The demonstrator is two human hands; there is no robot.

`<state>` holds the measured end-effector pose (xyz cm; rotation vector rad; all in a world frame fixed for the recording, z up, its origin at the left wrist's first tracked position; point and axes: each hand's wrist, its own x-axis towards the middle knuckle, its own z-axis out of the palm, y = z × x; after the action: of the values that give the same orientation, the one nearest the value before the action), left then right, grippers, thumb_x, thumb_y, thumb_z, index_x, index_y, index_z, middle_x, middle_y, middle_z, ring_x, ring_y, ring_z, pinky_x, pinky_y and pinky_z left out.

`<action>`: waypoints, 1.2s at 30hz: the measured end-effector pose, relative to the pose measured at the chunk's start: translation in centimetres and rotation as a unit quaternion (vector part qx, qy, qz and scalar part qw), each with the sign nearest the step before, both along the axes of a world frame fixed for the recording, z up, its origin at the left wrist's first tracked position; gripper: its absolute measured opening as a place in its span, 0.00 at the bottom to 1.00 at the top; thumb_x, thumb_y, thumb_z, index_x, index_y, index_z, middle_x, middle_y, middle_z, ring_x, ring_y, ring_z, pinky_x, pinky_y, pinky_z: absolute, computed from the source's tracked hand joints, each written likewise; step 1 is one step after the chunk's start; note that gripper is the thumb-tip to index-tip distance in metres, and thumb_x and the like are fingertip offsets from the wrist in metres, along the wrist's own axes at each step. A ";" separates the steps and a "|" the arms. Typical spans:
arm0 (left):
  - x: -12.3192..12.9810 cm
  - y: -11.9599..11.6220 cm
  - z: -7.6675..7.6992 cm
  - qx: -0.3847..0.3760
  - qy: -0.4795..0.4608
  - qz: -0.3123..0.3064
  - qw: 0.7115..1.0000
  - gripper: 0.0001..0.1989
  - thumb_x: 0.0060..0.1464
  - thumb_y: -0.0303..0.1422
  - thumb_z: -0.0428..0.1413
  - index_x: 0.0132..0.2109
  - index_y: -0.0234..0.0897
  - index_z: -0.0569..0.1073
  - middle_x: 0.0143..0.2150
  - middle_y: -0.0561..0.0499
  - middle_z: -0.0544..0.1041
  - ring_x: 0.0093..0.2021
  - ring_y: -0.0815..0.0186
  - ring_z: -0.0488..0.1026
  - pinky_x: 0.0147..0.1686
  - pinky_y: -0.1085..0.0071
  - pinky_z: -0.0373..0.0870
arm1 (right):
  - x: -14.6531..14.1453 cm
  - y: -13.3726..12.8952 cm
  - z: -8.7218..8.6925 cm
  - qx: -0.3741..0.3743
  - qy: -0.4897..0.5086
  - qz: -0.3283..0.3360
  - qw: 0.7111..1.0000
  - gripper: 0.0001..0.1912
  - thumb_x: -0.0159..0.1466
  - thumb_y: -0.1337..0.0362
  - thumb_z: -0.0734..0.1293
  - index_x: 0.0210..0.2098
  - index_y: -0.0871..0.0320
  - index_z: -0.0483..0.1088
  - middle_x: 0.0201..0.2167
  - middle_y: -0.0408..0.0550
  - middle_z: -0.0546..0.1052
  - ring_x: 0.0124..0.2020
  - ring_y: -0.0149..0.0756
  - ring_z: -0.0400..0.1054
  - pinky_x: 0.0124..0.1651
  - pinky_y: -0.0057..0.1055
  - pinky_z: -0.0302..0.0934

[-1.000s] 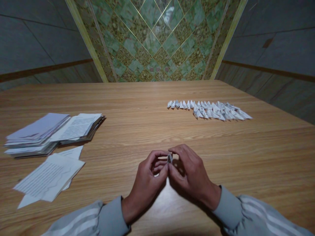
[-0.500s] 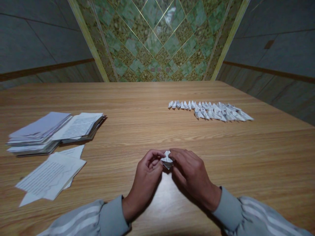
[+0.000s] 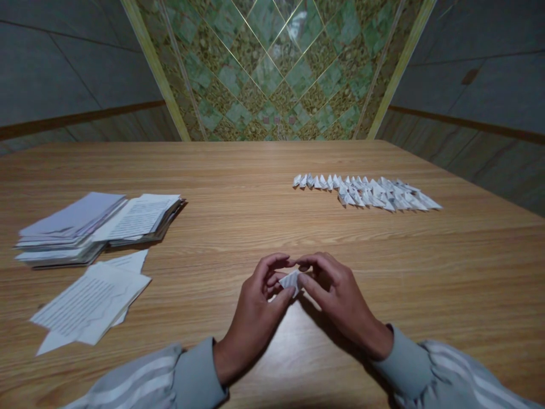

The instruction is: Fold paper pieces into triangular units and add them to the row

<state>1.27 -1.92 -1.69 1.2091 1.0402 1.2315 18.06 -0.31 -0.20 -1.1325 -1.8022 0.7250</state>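
Note:
Between my two hands, just above the wooden table (image 3: 238,227), is a small folded piece of printed paper (image 3: 290,279), its visible face roughly triangular. My left hand (image 3: 261,309) pinches it from the left, thumb along the lower edge and fingers curled behind. From the other side, my right hand (image 3: 340,301) grips its right part with the thumb pressed on the face. The right index finger arches over the top, near the left fingertips. Part of the paper is hidden by the fingers.
Stacked paper sheets (image 3: 72,218) lie at the left, beside another pile topped with printed pages (image 3: 140,218). Several loose printed sheets (image 3: 91,301) overlap in front of them. Rows of small folded paper pieces (image 3: 383,196) stand at the back right. A tiled wall (image 3: 272,68) rises behind the table.
The folded paper has turned from an opened, pocket-like shape to a flat triangular face. My right fingers have lifted and arched, and the right thumb now presses on the paper.

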 end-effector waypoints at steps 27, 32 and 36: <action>-0.2 -0.2 1.1 -0.038 0.059 -0.057 0.996 0.11 0.57 0.37 0.62 0.30 0.34 0.76 0.28 0.50 0.76 0.31 0.66 0.70 0.32 0.71 0.66 | -0.1 -0.4 0.6 -0.108 0.062 0.066 0.990 0.08 0.65 0.62 0.65 0.30 0.57 0.68 0.25 0.41 0.70 0.28 0.31 0.62 0.30 0.29 0.55; -0.1 0.0 1.0 -0.066 0.008 -0.076 0.995 0.09 0.55 0.37 0.63 0.35 0.34 0.76 0.31 0.51 0.76 0.32 0.67 0.71 0.33 0.72 0.66 | -0.1 -0.4 0.3 -0.108 0.080 0.048 0.990 0.08 0.67 0.62 0.63 0.32 0.56 0.67 0.26 0.41 0.69 0.29 0.32 0.62 0.31 0.28 0.55; -0.3 0.1 0.8 -0.060 0.015 -0.029 0.998 0.09 0.53 0.36 0.64 0.33 0.35 0.75 0.29 0.53 0.75 0.31 0.68 0.70 0.32 0.73 0.65 | -0.1 -0.3 0.1 -0.119 0.082 0.059 0.988 0.07 0.66 0.61 0.63 0.32 0.56 0.65 0.25 0.39 0.67 0.27 0.32 0.60 0.29 0.28 0.53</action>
<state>0.95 -1.79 -0.88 1.1604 1.0779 1.0931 17.98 -0.57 -0.05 -1.0899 -1.6844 1.0956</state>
